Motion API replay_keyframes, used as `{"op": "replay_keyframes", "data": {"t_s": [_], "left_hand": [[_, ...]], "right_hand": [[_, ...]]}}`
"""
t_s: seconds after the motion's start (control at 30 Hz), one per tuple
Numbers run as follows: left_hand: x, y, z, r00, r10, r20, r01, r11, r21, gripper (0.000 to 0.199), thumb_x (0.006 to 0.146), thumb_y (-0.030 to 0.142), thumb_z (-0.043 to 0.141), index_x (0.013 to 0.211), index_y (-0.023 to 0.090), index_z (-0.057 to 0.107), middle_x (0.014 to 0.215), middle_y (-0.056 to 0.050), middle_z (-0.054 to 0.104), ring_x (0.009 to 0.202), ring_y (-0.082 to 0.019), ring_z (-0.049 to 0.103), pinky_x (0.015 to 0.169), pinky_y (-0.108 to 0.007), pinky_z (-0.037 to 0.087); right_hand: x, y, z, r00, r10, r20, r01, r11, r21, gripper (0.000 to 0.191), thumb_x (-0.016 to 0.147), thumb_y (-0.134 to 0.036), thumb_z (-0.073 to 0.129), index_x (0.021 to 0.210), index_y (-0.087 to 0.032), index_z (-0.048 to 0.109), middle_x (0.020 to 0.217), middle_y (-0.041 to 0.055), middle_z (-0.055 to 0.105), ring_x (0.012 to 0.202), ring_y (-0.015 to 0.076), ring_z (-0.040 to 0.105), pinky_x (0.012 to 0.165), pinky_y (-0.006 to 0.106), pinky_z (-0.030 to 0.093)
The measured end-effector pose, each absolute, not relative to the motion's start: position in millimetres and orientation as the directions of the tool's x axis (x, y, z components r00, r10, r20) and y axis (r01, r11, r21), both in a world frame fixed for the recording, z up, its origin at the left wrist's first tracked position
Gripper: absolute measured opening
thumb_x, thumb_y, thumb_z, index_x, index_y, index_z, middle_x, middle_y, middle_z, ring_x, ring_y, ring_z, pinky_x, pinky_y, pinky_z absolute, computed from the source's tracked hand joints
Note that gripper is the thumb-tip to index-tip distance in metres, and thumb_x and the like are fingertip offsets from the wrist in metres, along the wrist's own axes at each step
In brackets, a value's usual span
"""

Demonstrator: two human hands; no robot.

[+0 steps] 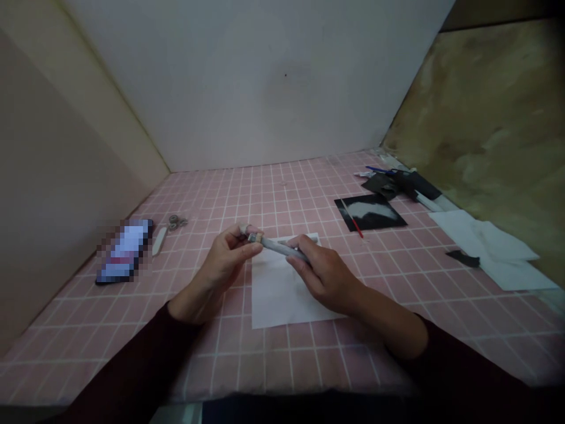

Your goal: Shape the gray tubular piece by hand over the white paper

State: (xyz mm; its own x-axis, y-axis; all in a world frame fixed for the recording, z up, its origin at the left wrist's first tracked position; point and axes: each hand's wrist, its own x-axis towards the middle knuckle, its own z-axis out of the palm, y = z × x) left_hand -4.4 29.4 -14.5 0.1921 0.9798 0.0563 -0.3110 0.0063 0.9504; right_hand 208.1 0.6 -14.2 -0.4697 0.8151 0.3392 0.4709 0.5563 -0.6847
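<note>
While two bare hands meet over the pink tabletop [185, 365], one slim grey rod [280, 246] runs slantwise between them, above a white sheet [282, 297]! The left hand [220, 256] has its grip clamped on the rod's tan-banded end, thumb against finger; the right hand [329, 274] has its grip clamped on the other end, fingers wrapped close.

Look at that surface: pink, ruled into squares by pale lines. Out on the left lies one phone [125, 250], dark-edged, its screen blurred into blocks, with one slim white strip [159, 241] just beside it and one small looped metal item [178, 221] nearby, too dim to name.

Over to the right, one flat black sheet [379, 213] carries a whitish patch, and one thin stick [356, 225], red towards its near end, lies across it! Behind that, a dark heap [388, 184] with one blue stick [376, 169]; pieces uncountable. Nearer, overlapping smooth white papers [489, 247], number unclear, and one curved black scrap [463, 258] by their edge.
</note>
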Motion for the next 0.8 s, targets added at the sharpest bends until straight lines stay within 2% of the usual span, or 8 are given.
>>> {"op": "replay_keyframes", "data": {"t_s": [0.1,0.27,0.37,0.47,0.67,0.8], "left_hand": [[-2.0,27.6,-18.5,0.271,0.962,0.025,-0.275,0.053,0.96,0.028,0.062,0.017,0.09,0.085,0.017,0.074,0.076,0.001,0.068,0.071,-0.011,0.062,0.068,-0.022,0.048],[-7.0,33.1,-17.3,0.164,0.982,0.092,-0.314,-0.037,0.949,0.029,0.057,0.017,0.092,0.08,0.017,0.074,0.075,0.001,0.068,0.07,-0.01,0.061,0.066,-0.021,0.047],[-4.4,30.8,-16.5,0.199,0.978,0.07,-0.324,-0.002,0.946,0.028,0.059,0.017,0.09,0.081,0.017,0.074,0.074,0.002,0.067,0.069,-0.009,0.061,0.067,-0.02,0.047],[-3.3,28.9,-16.6,0.269,0.963,0.024,-0.283,0.055,0.957,0.028,0.06,0.017,0.09,0.083,0.016,0.073,0.073,0.002,0.067,0.066,-0.01,0.06,0.065,-0.021,0.047],[-9.6,32.7,-14.5,0.17,0.982,0.083,-0.314,-0.026,0.949,0.03,0.058,0.016,0.091,0.08,0.018,0.072,0.075,0.002,0.068,0.069,-0.01,0.061,0.066,-0.021,0.049],[-3.2,28.3,-15.8,0.274,0.961,0.028,-0.258,0.046,0.965,0.027,0.062,0.019,0.09,0.082,0.017,0.072,0.074,0.001,0.067,0.067,-0.011,0.061,0.064,-0.021,0.049]], "right_hand": [[207.6,0.1,-14.4,-0.488,0.808,0.331,0.427,0.551,-0.717,0.011,0.1,-0.029,0.042,0.102,-0.02,0.049,0.086,0.004,0.062,0.071,0.0177,0.057,0.065,0.03,0.039],[209.8,0.7,-12.4,-0.466,0.826,0.316,0.365,0.506,-0.781,0.011,0.101,-0.03,0.044,0.101,-0.02,0.05,0.073,-0.0023,0.053,0.063,0.0144,0.05,0.062,0.028,0.037],[210.1,1.0,-11.8,-0.47,0.821,0.324,0.322,0.501,-0.803,0.01,0.101,-0.029,0.045,0.099,-0.02,0.049,0.074,-0.0026,0.053,0.063,0.0137,0.05,0.062,0.028,0.037],[209.8,0.9,-11.7,-0.49,0.812,0.318,0.306,0.502,-0.809,0.01,0.101,-0.029,0.045,0.099,-0.02,0.05,0.076,-0.0017,0.055,0.065,0.014,0.051,0.064,0.028,0.037],[209.9,0.9,-12.2,-0.473,0.825,0.309,0.325,0.489,-0.81,0.012,0.101,-0.03,0.045,0.097,-0.02,0.049,0.07,-0.0038,0.049,0.06,0.0134,0.047,0.061,0.028,0.036],[208.8,0.4,-14.8,-0.488,0.809,0.328,0.378,0.534,-0.756,0.01,0.1,-0.029,0.045,0.1,-0.02,0.05,0.077,-0.0003,0.057,0.065,0.0152,0.052,0.063,0.029,0.037]]}}
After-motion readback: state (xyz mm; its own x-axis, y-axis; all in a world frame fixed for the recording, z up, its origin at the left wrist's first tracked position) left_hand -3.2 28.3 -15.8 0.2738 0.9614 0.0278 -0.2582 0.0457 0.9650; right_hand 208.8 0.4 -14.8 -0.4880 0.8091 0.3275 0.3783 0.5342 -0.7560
